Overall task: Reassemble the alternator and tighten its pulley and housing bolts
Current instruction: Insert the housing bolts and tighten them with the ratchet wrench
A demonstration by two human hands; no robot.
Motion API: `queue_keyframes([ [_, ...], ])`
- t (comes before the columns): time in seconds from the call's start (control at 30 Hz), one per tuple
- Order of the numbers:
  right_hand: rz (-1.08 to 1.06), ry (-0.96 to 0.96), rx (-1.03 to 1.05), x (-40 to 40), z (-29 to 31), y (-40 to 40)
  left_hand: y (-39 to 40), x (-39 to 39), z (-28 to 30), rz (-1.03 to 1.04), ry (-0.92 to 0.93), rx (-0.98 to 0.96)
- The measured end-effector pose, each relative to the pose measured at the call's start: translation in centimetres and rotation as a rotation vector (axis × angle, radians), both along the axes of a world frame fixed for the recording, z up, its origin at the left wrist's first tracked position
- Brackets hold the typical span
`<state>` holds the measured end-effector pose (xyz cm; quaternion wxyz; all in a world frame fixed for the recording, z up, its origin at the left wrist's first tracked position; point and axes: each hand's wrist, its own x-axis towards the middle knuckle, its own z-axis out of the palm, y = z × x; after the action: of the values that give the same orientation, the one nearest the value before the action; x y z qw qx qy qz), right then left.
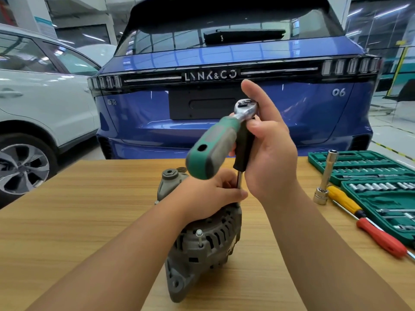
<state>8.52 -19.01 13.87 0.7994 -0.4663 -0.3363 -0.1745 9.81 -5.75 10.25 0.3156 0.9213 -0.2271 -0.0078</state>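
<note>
- Two hands are engaged: the left hand [213, 194] is curled over the top of the alternator [202, 243], its fingers [233, 194] pinching the thin steel shaft [239, 179] of the driver where it meets the housing.
- The right hand [271, 153] is wrapped loosely round the black driver grip [243, 149] and the ratchet head [246, 107], thumb tucked in at the grip, index finger extended upward at 12 o'clock.
- The ratchet's green handle [211, 147] is angled out toward 8 o'clock, above the left hand.
- The alternator is stood at the table centre, near the front edge, with one housing bolt [199, 237] seen still raised at its 7 o'clock side.
- The alternator is judged heavy, rigid cast metal, with slotted vents that offer purchase; it is best steadied by the housing rim, not the pulley end.
- The shaft is judged slim and liable to slip off the bolt head if tilted.
- Open room on the wooden table [78, 221] is left at 9 o'clock for the handle's swing; at 3 o'clock the socket set [370, 176], a standing socket extension [325, 178] and a red screwdriver [379, 239] crowd the edge.
</note>
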Motion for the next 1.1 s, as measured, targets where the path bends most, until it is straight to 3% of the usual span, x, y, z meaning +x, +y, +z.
queue_keyframes([
  [0.1,0.049,0.04,-0.042,-0.3,0.2,-0.1,-0.1,0.1,0.0,-0.002,0.003,-0.038],
  [0.33,-0.244,0.178,-0.001,-0.7,0.8,0.0,-0.1,0.2,0.2,-0.047,-0.043,0.026],
  [0.43,-0.109,0.221,-0.024,-0.3,0.9,-0.9,-0.1,0.4,0.1,-0.04,-0.043,0.024],
  [0.5,-0.066,0.153,-0.028,-0.2,0.7,-0.5,0.0,0.4,0.2,-0.045,-0.043,0.004],
  [0.67,-0.275,-0.068,0.02,-0.3,-0.1,1.3,-0.1,0.3,-0.3,-0.098,-0.053,-0.069],
  [0.73,-0.261,-0.087,0.033,-0.4,-0.2,1.5,0.0,0.7,-0.9,-0.077,-0.048,-0.176],
  [0.8,-0.206,-0.058,0.046,-0.3,-0.3,1.3,0.0,1.4,-1.6,-0.075,-0.106,-0.125],
  [0.97,0.121,0.055,0.061,-0.4,0.0,0.0,-0.1,2.3,-2.3,-0.055,-0.115,-0.148],
  [1.1,-0.037,0.106,0.008,-1.0,0.5,0.4,0.3,1.7,-1.4,-0.015,-0.074,-0.058],
])
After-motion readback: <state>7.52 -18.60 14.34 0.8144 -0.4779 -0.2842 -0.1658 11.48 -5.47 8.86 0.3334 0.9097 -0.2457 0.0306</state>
